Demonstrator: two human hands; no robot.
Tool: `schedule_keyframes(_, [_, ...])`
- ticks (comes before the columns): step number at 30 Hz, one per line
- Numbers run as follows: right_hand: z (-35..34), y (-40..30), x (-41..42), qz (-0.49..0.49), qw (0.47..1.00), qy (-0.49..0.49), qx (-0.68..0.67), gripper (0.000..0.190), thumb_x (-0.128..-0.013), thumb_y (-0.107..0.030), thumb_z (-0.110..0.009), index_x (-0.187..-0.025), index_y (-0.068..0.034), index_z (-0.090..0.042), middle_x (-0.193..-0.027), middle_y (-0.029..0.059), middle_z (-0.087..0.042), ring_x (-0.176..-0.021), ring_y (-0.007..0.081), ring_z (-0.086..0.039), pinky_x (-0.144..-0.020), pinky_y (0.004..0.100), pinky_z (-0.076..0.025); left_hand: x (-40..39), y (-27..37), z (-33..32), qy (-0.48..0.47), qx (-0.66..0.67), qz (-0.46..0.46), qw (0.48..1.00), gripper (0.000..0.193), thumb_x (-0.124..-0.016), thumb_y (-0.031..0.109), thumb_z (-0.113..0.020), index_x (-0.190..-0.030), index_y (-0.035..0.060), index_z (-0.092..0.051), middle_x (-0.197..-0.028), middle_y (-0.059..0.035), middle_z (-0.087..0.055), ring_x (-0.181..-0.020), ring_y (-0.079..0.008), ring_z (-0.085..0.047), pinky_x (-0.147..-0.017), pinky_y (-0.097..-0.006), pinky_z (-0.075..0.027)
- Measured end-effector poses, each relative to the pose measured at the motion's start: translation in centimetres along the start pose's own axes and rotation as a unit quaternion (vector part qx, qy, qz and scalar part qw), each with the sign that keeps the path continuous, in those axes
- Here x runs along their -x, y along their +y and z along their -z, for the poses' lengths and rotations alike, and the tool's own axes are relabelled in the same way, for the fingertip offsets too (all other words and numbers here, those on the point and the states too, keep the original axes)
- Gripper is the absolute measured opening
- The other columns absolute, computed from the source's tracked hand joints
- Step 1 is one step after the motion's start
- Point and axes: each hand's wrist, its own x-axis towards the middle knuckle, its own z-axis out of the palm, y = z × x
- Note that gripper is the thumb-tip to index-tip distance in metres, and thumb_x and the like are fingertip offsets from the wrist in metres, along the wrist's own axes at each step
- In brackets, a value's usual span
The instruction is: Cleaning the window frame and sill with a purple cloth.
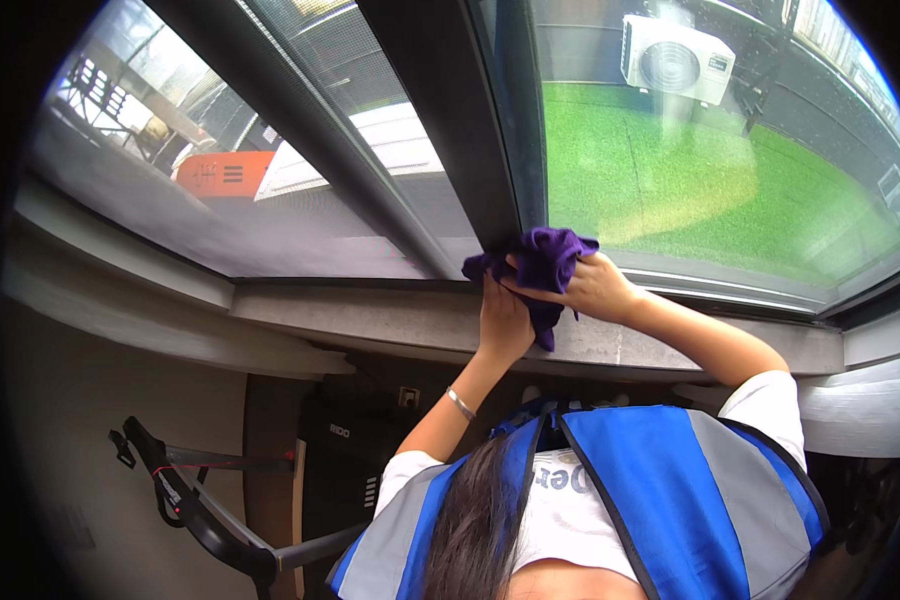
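Note:
A bunched purple cloth is at the foot of the dark window frame, just above the grey stone sill. My right hand grips it from the right, fingers folded into the fabric. From below, my left hand reaches up to the cloth with its fingertips against or under the lower left folds; the fabric hides part of them. One end of the cloth hangs over the sill between my hands. A metal bracelet circles my left wrist.
Right of the frame is a glass pane with artificial grass and an air-conditioner unit outside. A mesh screen covers part of the left side. Pale curtains bunch at both sides. A treadmill stands at lower left, near a wall socket.

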Motion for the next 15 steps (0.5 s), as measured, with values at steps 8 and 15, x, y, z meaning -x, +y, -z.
schedule_keyframes(8, [-1.6, -1.0, 0.4, -0.02, 0.99, 0.016, -0.14, 0.063, -0.077, -0.015, -0.057, -0.139, -0.023, -0.051, -0.144, 0.0017, -0.047, -0.13, 0.0204, -0.047, -0.11, 0.0409, -0.038, 0.8, 0.5, 1.7, 0.019, 0.067, -0.009, 0.998, 0.058, -0.079, 0.012, -0.056, -0.128, -0.0179, -0.043, -0.136, -0.0361, -0.039, -0.136, -0.0506, -0.03, -0.115, -0.0582, -0.022])
schedule_keyframes(15, [1.9, 0.2, -6.6, -0.071, 0.988, 0.112, -0.074, 0.049, -0.074, -0.021, -0.06, -0.122, -0.025, -0.066, -0.106, -0.0013, -0.06, -0.111, 0.0195, -0.055, -0.102, 0.043, -0.042, -8.2, -0.7, 6.6, 0.224, 0.169, -0.009, 0.96, 0.073, -0.09, 0.028, -0.053, -0.146, -0.008, -0.024, -0.148, -0.0301, -0.028, -0.143, -0.0474, -0.015, -0.116, -0.0574, -0.008])
